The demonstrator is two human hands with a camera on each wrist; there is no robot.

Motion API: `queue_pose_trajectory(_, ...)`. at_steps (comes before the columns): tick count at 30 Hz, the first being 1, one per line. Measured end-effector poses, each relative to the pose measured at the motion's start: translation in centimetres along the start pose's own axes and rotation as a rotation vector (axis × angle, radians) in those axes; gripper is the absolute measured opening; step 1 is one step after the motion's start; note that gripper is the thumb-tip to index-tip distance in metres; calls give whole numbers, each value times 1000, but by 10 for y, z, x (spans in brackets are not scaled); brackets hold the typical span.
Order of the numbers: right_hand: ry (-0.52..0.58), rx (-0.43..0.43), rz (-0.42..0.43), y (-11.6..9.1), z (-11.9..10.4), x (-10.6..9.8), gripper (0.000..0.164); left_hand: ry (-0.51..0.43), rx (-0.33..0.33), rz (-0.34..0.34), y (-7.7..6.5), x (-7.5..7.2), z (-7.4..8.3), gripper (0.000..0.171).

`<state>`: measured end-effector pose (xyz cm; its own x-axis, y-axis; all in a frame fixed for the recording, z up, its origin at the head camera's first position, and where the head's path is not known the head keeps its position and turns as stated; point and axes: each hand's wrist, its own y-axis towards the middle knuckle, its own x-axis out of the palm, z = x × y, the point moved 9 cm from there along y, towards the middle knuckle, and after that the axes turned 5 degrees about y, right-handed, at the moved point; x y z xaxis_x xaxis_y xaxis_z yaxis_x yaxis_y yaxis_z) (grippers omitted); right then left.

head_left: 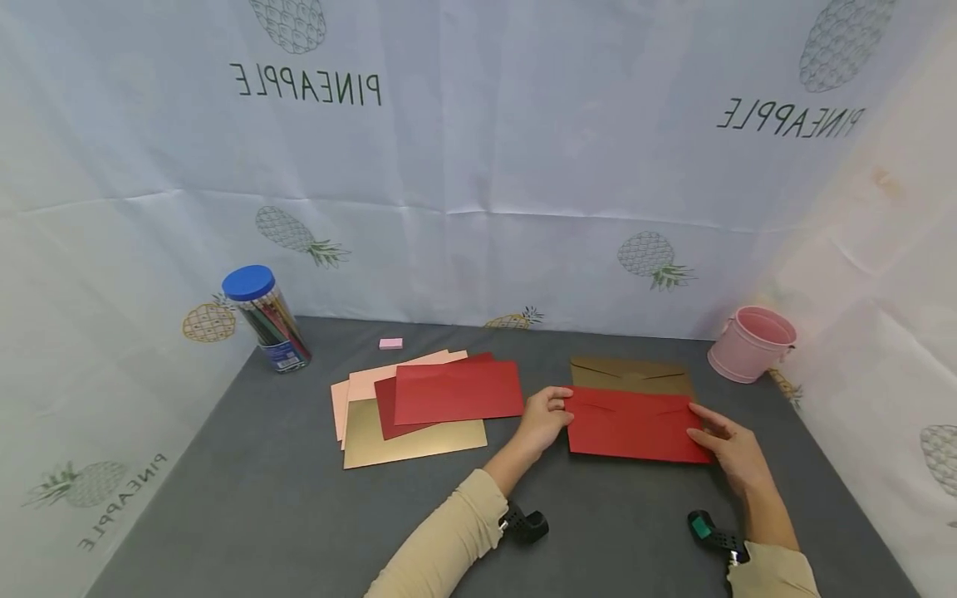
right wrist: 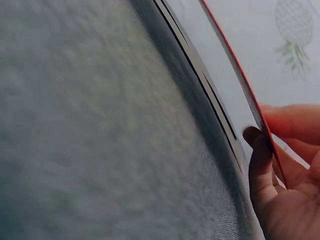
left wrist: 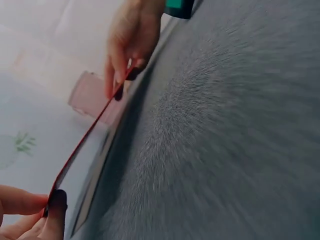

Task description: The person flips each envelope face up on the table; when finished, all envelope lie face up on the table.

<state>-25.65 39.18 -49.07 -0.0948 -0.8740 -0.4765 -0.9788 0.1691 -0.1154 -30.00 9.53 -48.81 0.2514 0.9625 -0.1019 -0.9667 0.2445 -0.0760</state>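
A bright red envelope [head_left: 635, 425] is held up by its two short ends, flap side showing in the head view. My left hand [head_left: 544, 419] pinches its left end between thumb and fingers. At the right end my right hand [head_left: 733, 448] pinches it the same way. Both wrist views show the red envelope [left wrist: 82, 140] edge-on, raised off the table. Behind it lies a gold-brown envelope [head_left: 631, 374] with its flap side up, its lower part hidden by the red one.
Left of my hands, a red envelope [head_left: 459, 390], a dark red one [head_left: 387, 407], a gold one [head_left: 414, 444] and peach ones [head_left: 362, 382] overlap. Farther back are a blue-lidded pencil jar [head_left: 269, 320] and a pink eraser [head_left: 390, 343]. A pink bucket [head_left: 751, 345] stands at the back right.
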Motion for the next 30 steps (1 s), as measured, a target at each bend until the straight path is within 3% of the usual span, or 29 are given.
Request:
queue_pose_trajectory(5, -37, 43, 41, 12, 9, -7, 66, 104, 12, 106, 20, 8, 1, 34)
queue_pose_trajectory(12, -71, 30, 123, 29, 10, -18, 57, 266, 45, 204, 33, 19, 9, 32)
queue_pose_trajectory(16, -108, 0, 166, 37, 6, -24, 53, 328, 80, 231, 35, 24, 18, 32)
queue_pose_trajectory(20, -127, -14, 151, 42, 6, -22, 52, 365, 96, 256, 36, 23, 21, 33)
queue_pose_trajectory(30, -144, -13, 122, 45, 7, -16, 51, 395, 108, 280, 32, 25, 15, 31)
